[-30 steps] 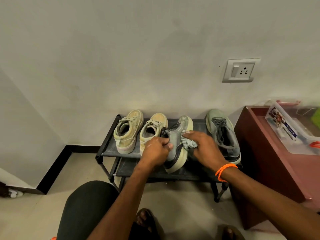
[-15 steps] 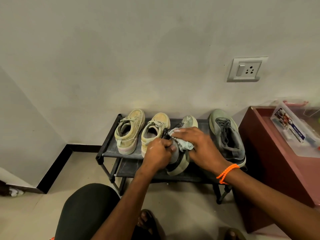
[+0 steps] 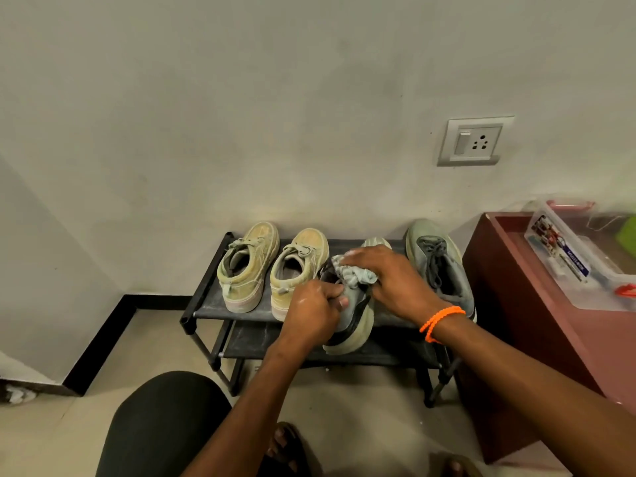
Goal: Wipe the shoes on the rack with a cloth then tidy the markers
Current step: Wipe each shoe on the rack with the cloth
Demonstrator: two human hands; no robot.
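Note:
A black two-tier shoe rack (image 3: 203, 306) stands against the wall. Two tan sneakers (image 3: 247, 266) (image 3: 297, 266) sit on its top shelf at the left, and a grey sneaker (image 3: 437, 263) sits at the right. Between them a second grey sneaker (image 3: 356, 321) is tilted on its side, heel toward me. My left hand (image 3: 311, 309) grips its heel collar. My right hand (image 3: 389, 277) presses a crumpled pale cloth (image 3: 354, 273) onto the shoe's upper. No markers are plainly visible.
A dark red table (image 3: 537, 304) stands right of the rack and carries a clear plastic box (image 3: 578, 266) with small items inside. A wall socket (image 3: 473, 141) sits above. My knee (image 3: 161, 425) and sandalled feet are below, on the tiled floor.
My right hand has moved the cloth from the shoe's side up and left onto its upper near the collar. My left hand keeps hold of the heel.

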